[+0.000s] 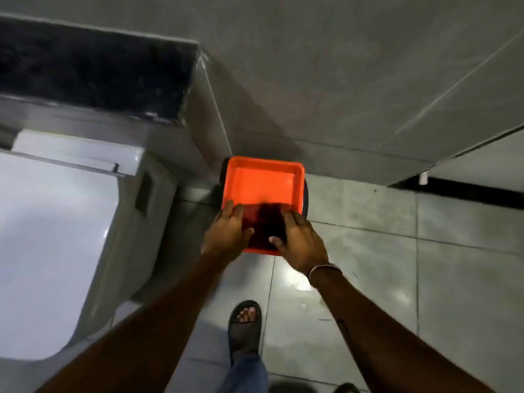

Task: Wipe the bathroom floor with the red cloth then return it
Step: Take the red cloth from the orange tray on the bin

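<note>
A dark red cloth point(263, 222) lies folded in the near half of a bright orange square tray point(263, 163). The tray stands on something dark by the wall corner, above the grey tiled bathroom floor point(459, 282). My left hand point(226, 235) is at the cloth's left edge, fingers over the tray's left rim and thumb on the cloth. My right hand point(303, 245) grips the cloth's right edge, thumb pressed on top. The cloth's near edge is partly hidden by both hands.
A white toilet point(51, 236) with its cistern fills the left side. Grey tiled walls meet at a corner behind the tray. My foot in a black sandal point(245, 324) stands on the wet, shiny floor below my arms. A dark gap runs under a panel at right.
</note>
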